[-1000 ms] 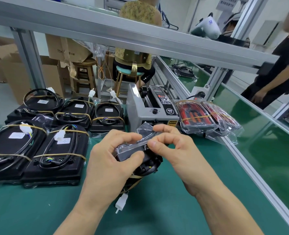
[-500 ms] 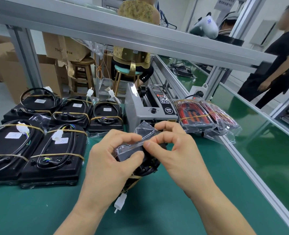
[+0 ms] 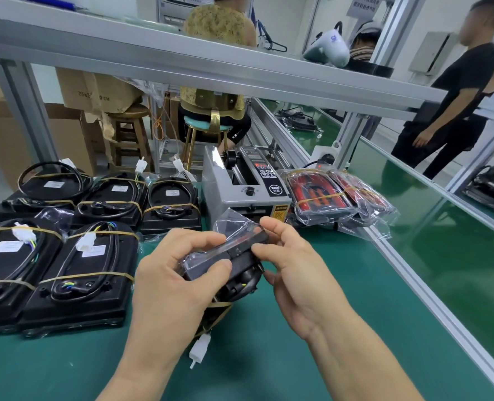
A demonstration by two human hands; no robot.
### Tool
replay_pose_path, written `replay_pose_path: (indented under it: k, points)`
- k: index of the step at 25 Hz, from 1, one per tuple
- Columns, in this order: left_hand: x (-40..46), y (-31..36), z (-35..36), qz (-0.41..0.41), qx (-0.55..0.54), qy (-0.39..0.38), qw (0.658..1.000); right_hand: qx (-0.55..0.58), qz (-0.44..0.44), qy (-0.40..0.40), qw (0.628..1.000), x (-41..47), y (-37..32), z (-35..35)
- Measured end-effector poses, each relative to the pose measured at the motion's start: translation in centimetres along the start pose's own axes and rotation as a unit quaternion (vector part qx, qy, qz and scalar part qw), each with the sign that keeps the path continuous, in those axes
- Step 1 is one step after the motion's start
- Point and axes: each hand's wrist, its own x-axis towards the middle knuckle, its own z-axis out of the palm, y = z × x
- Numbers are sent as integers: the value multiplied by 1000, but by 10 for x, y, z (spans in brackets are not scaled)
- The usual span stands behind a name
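Head-cam view down onto a green bench [image 3: 269,371] w/ an aluminium rail along its right edge. At left, several black base units [image 3: 89,273] lie in two rows, each w/ a coiled cable held down by tan rubber bands. Centre back, just beyond the hands, is a grey tape dispenser [image 3: 240,195]. To its right are red parts in clear bags [image 3: 321,195], banded together. Other people sit and stand in the bg.

Mid-frame, above the bench, both hands hold one more black unit [image 3: 242,273], tilted up toward the camera. The left hand [image 3: 170,285] wraps it from the left, fingers curled over the top, thumb pressing a small clear packet [image 3: 231,241] down on it. The right hand [image 3: 300,273] pinches the packet's right end btwn thumb and forefinger, other fingers loosely curled beneath. A tan band [image 3: 219,306] crosses the unit lower down, and a white connector [image 3: 200,350] dangles off it, near the mat.

Step, prob.: seating the packet on the unit. The next move calls for keeping it flat under the left thumb while the right hand fixes it, under the band or w/ tape; can't tell which.
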Motion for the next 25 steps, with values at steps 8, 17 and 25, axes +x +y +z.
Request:
replay_pose_path:
  k: [8, 17, 25]
  points:
    - [3, -3, -6, -8, -16, 4, 1000, -75, -110, 11, 991, 3, 19, 15]
    - [9, -16, -24, -30, -63, 15, 997, -110, -119, -127, 979, 26, 22, -4]
    - [11, -56, -41, -181, -373, 83, 906, -227, -120, -224, 940, 41, 40, -35]
